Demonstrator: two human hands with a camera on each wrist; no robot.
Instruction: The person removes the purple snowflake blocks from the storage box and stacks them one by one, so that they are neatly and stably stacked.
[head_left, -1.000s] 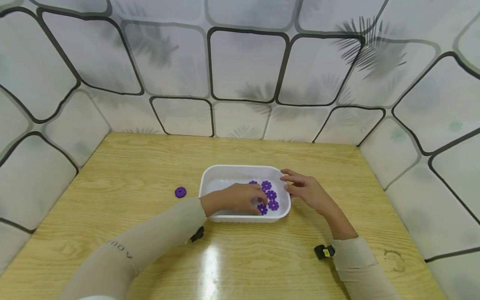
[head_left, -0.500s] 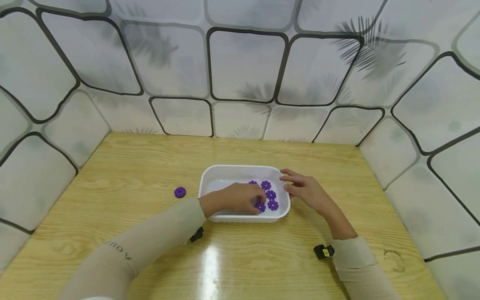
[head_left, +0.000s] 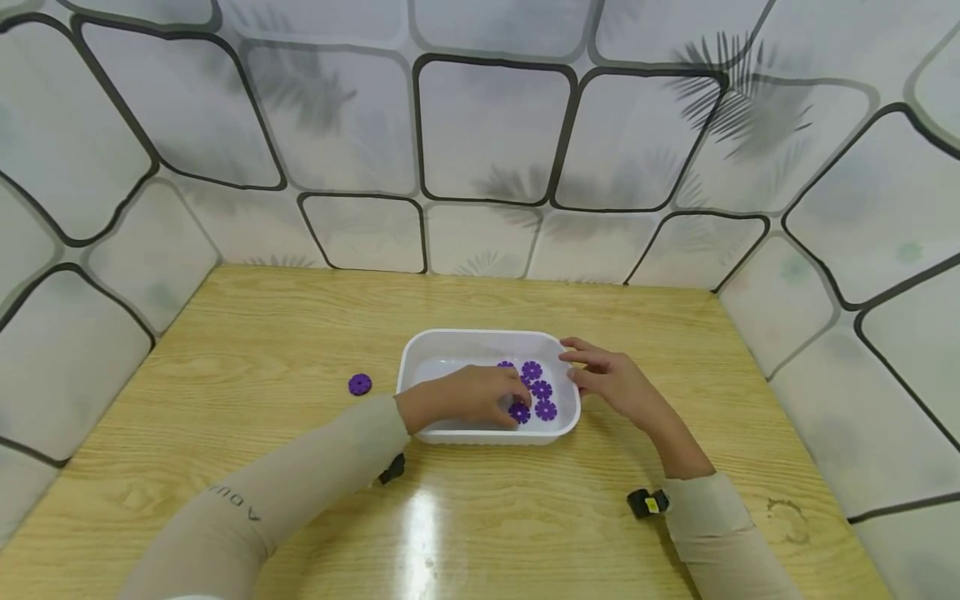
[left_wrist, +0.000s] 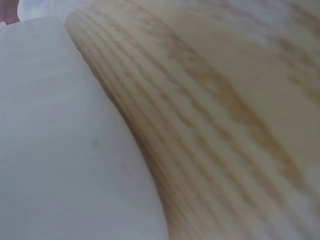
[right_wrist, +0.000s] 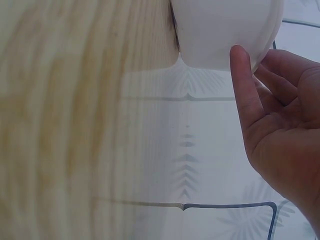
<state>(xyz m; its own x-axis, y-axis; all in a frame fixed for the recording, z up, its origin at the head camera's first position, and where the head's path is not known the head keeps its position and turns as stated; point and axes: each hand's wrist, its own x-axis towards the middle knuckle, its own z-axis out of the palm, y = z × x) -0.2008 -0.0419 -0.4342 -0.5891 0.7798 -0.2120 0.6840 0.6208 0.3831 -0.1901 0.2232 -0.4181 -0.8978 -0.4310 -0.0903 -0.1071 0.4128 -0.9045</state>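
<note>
A white plastic tray (head_left: 450, 437) stands mid-table with several purple notched snowflake discs (head_left: 542, 389) in its right half. My left hand (head_left: 480, 393) reaches over the left rim into it. Its thumb and fingers are bent around one purple snowflake disc (head_left: 519, 413) near the tray's front wall; part of this disc is hidden. My right hand (head_left: 618, 385) holds the tray's right end. In the right wrist view the thumb (right_wrist: 241, 65) lies on the outer wall, with the other fingers at the rim. The left wrist view shows mostly the tray's outer wall (left_wrist: 75, 140).
One more purple disc (head_left: 360, 384) lies on the wooden table (head_left: 300, 317), left of the tray. Patterned white walls (head_left: 487, 133) close off the back and both sides. A black wrist camera (head_left: 647, 503) sits at the right sleeve.
The disc at my left fingers has shifted slightly back and to the left, closer between thumb and fingers. My right hand and the tray have barely moved.
</note>
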